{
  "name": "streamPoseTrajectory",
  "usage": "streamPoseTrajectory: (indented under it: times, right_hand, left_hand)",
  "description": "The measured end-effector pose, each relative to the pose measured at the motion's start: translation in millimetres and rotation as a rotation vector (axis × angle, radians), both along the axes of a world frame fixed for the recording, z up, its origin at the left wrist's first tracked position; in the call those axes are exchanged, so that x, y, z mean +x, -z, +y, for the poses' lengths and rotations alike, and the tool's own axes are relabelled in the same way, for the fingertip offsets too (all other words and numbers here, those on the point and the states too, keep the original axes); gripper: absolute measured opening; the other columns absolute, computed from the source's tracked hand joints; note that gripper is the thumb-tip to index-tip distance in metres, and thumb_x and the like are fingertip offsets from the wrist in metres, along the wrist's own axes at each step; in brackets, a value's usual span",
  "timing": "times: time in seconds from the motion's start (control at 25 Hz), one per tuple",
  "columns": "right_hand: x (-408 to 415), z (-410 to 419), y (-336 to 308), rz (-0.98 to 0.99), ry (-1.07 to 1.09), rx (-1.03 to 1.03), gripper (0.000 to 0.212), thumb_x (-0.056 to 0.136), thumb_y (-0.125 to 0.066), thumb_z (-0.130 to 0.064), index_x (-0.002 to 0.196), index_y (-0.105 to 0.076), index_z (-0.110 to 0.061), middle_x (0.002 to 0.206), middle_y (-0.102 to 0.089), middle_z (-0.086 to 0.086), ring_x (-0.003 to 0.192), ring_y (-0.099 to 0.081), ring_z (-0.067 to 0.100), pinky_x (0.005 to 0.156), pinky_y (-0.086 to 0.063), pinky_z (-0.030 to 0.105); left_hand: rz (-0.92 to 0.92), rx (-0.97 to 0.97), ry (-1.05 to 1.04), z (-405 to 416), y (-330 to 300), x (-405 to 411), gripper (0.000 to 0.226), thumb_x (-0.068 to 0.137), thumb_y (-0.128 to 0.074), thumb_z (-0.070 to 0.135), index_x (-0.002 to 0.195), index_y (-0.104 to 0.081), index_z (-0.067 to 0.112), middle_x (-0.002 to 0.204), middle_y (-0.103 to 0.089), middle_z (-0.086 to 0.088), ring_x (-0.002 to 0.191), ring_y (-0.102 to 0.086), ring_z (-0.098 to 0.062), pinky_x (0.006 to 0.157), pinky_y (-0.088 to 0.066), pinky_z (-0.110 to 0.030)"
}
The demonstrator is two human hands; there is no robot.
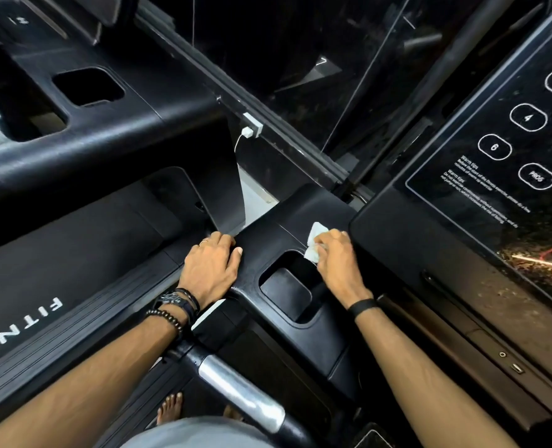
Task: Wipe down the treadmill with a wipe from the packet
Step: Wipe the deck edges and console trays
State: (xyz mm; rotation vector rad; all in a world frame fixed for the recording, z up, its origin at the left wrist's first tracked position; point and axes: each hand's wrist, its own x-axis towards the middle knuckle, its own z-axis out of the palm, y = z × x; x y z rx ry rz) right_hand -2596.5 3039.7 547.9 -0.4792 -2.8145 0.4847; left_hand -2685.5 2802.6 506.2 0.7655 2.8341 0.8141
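A crumpled white wipe (313,242) is held in my right hand (336,257), which presses it on the black treadmill console (277,221) at the far rim of a recessed cup holder (287,289). My left hand (211,265) rests on the console's left edge, fingers curled over the side. The packet of wipes is not in view.
The glossy control panel (494,150) with numbered buttons lies at the right. A silver handrail grip (242,392) runs below the hands. A second treadmill console (83,124) and a belt marked FITNE (25,328) are at the left. A white plug (248,127) hangs behind. Bare feet (171,409) show below.
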Motion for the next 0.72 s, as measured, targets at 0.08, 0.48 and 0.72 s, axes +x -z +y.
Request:
streamPoseTrajectory:
  times: [0.08,0.48,0.72]
  right_hand:
    - [-21,8,-2,-0.013,0.101,-0.01,0.015,0.084,-0.056,0.01,0.092,-0.066,0.002,0.099,-0.059,0.016,0.092,-0.053,0.029,0.089,-0.046,0.038]
    - [-27,15,0,-0.011,0.099,-0.056,0.013,0.084,-0.053,0.007,0.087,-0.064,0.0,0.092,-0.053,0.007,0.086,-0.046,0.013,0.087,-0.043,0.033]
    - [-47,-59,7,-0.019,-0.124,-0.001,0.024,0.081,-0.059,0.01,0.095,-0.072,-0.004,0.098,-0.062,0.012,0.093,-0.048,0.025,0.08,-0.044,0.031]
  left_hand:
    - [0.0,0.003,-0.002,0,0,-2,0.03,0.104,-0.043,0.036,0.109,-0.059,0.011,0.104,-0.059,-0.008,0.096,-0.06,-0.031,0.084,-0.045,-0.043]
    - [-0.003,-0.001,-0.01,0,1,-1,0.031,0.103,-0.043,0.036,0.11,-0.06,0.011,0.105,-0.06,-0.008,0.096,-0.061,-0.032,0.084,-0.046,-0.044]
    - [-0.001,0.026,-0.014,1,0,0,0.028,0.103,-0.045,0.034,0.109,-0.06,0.012,0.104,-0.06,-0.007,0.095,-0.061,-0.031,0.084,-0.047,-0.045]
